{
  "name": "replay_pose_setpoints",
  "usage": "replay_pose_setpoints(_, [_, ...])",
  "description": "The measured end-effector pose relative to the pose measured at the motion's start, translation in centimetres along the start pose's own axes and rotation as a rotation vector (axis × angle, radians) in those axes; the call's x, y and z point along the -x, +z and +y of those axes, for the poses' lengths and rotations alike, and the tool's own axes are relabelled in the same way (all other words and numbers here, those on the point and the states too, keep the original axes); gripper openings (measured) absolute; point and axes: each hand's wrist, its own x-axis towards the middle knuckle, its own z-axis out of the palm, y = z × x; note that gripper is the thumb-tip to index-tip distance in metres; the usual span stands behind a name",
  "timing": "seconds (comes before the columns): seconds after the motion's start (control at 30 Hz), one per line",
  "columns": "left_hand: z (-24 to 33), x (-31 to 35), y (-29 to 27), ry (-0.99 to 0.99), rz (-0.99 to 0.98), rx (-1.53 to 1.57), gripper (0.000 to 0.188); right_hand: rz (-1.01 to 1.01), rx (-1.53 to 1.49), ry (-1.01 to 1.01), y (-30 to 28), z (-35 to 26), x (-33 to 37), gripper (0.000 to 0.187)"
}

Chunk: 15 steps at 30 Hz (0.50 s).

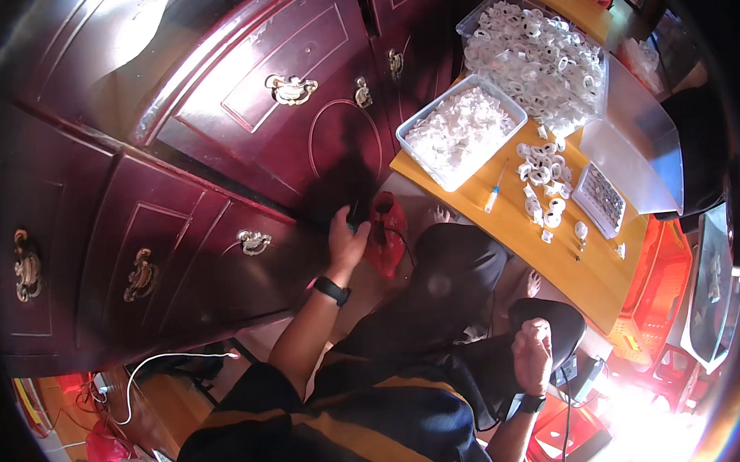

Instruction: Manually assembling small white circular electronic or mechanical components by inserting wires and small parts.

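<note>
My left hand [346, 240] reaches down beside the dark red wooden cabinet [218, 155] and grips a small dark object at the top of a red bag [386, 230] that hangs by the cabinet's lower edge. A black band sits on that wrist. My right hand [532, 352] is closed in a fist and rests on my right knee in dark trousers, with a black band on its wrist too. Nothing shows in the right hand.
A yellow table [587, 279] holds a white tray of small white parts [460, 128], a clear bin heaped with white rings [544, 50], loose rings [545, 174], a small grid tray [600, 196] and a pen-like tool [492, 197]. Red crates [662, 292] stand at right. Cables [145, 373] lie at lower left.
</note>
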Motion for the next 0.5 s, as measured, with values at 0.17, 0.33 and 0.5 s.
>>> replay_pose_setpoints(0.17, [-5.2,3.4,3.5,-0.272,-0.536,-0.108,0.057,-0.054,-0.261,0.107,-1.3,-0.3,-0.2,0.019])
replay_pose_setpoints(0.33, [-16.0,6.0,6.9,-0.504,-0.491,0.302,0.039,-0.152,-0.178,0.136,0.3,0.5,-1.9,0.017])
replay_pose_setpoints(0.5, [-11.1,9.2,10.3,0.273,-0.813,-0.173,0.022,-0.115,-0.071,0.078,-0.1,0.2,-1.5,0.010])
